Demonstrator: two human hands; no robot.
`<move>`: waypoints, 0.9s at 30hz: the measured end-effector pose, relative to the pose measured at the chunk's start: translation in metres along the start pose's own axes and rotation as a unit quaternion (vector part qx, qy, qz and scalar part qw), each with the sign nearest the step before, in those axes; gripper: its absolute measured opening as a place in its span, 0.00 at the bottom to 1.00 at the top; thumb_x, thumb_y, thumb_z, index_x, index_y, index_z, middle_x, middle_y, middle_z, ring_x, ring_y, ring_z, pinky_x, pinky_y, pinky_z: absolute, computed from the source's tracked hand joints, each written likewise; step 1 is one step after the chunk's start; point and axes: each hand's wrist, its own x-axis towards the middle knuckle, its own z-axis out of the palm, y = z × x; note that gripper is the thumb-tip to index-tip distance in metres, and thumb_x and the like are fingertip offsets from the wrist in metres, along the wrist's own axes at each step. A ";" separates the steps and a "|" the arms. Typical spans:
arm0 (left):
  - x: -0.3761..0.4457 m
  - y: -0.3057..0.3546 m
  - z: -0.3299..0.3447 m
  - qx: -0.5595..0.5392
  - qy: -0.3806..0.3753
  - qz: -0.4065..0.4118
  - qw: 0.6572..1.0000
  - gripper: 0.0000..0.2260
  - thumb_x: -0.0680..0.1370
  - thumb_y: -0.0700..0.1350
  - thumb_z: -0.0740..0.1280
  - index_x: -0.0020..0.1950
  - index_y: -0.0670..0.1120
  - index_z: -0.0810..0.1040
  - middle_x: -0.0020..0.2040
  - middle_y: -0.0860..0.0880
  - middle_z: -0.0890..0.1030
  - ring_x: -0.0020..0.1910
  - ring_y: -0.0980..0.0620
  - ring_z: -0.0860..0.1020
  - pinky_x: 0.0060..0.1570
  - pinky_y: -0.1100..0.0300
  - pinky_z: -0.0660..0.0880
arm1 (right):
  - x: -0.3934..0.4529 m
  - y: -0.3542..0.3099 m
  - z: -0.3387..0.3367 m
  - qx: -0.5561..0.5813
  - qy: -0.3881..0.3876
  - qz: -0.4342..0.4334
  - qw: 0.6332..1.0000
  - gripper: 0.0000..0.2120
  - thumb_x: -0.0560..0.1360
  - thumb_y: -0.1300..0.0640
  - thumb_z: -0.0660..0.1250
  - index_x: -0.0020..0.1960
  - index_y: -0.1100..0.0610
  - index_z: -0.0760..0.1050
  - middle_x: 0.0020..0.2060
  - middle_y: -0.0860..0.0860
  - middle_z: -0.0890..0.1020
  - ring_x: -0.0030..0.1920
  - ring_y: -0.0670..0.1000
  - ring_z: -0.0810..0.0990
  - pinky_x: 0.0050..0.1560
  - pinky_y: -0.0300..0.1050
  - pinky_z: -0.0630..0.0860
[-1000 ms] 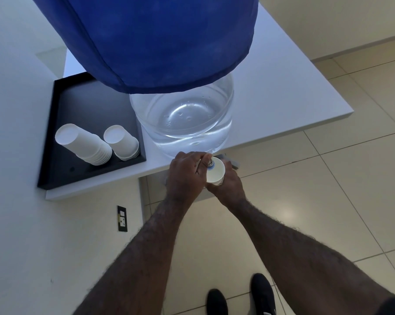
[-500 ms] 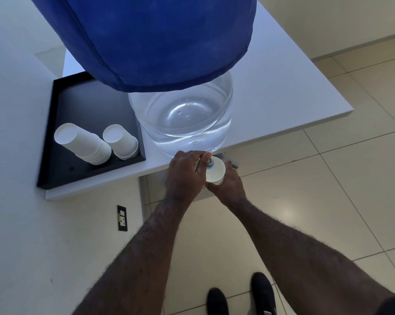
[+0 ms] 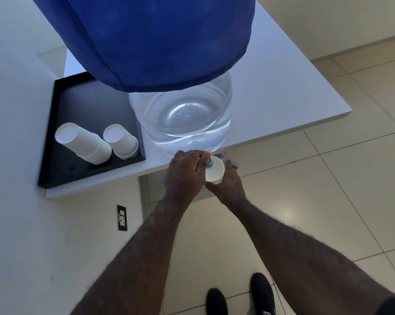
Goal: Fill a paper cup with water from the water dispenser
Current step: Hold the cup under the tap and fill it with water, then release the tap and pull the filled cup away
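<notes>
A large clear water bottle (image 3: 183, 117) under a blue cloth cover (image 3: 151, 39) stands on a white table (image 3: 283, 87). Its small tap (image 3: 208, 162) juts out over the table's front edge. My right hand (image 3: 228, 183) holds a white paper cup (image 3: 214, 170) from below, right under the tap. My left hand (image 3: 184, 173) is closed on the tap, fingers wrapped over its top. The cup's inside looks white; I cannot tell how much water is in it.
A black tray (image 3: 62, 169) at the table's left holds two upside-down stacks of white paper cups (image 3: 85, 143). A wall with a socket (image 3: 122, 217) runs along the left. Tiled floor and my black shoes (image 3: 262, 292) lie below.
</notes>
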 end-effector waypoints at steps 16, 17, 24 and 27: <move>-0.027 -0.016 0.001 0.219 -0.061 0.227 0.947 0.12 0.76 0.40 0.71 0.58 0.38 0.81 0.62 0.40 0.81 0.56 0.41 0.80 0.51 0.46 0.81 | -0.007 0.000 -0.001 0.015 -0.010 0.029 0.999 0.30 0.66 0.46 0.78 0.62 0.47 0.68 0.53 0.46 0.81 0.51 0.49 0.81 0.45 0.43 0.78; -0.028 -0.015 0.002 0.223 -0.057 0.224 0.947 0.12 0.75 0.40 0.72 0.58 0.38 0.81 0.62 0.41 0.81 0.57 0.41 0.80 0.52 0.46 0.81 | -0.008 0.002 -0.001 0.016 -0.010 0.033 0.999 0.30 0.66 0.46 0.78 0.62 0.47 0.68 0.53 0.46 0.81 0.51 0.49 0.81 0.45 0.44 0.78; -0.028 -0.011 0.000 0.207 -0.036 0.207 0.955 0.12 0.78 0.44 0.68 0.58 0.39 0.82 0.62 0.43 0.82 0.54 0.42 0.80 0.51 0.47 0.80 | -0.021 0.015 0.000 0.002 -0.011 0.025 1.000 0.33 0.67 0.49 0.79 0.65 0.53 0.67 0.57 0.52 0.80 0.54 0.52 0.80 0.50 0.47 0.80; -0.029 -0.009 0.000 0.196 -0.030 0.197 0.960 0.12 0.78 0.44 0.68 0.58 0.39 0.82 0.61 0.43 0.83 0.54 0.43 0.80 0.52 0.47 0.80 | -0.029 0.023 -0.003 -0.002 -0.002 0.034 0.999 0.32 0.66 0.50 0.79 0.65 0.53 0.67 0.56 0.52 0.81 0.52 0.52 0.79 0.43 0.39 0.74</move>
